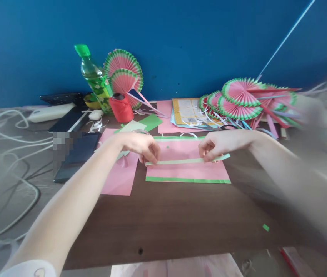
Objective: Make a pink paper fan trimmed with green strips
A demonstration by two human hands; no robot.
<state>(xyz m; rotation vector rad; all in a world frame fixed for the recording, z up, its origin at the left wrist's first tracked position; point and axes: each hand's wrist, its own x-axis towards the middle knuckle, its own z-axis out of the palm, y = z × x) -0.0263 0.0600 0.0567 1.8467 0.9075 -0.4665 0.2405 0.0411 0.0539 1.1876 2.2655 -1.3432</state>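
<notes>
A pale green paper strip (181,161) stretches across a pink sheet of paper (186,171) with green bands along its near and far edges. My left hand (144,148) pinches the strip's left end between thumb and fingers. At the opposite end, my right hand (214,145) grips the strip, and a short tail sticks out past the fingers. The strip is held over the middle of the pink sheet; whether it touches the sheet I cannot tell. Another pink sheet (120,179) lies to the left, partly under my left forearm.
Folded pink-and-green paper fans (241,100) pile up at the back right; others (123,73) lean on the blue wall. A green-capped bottle (94,77) and a red roll (121,109) stand at the back left. Cables (22,181) trail at far left. A green scrap (266,227) lies near right.
</notes>
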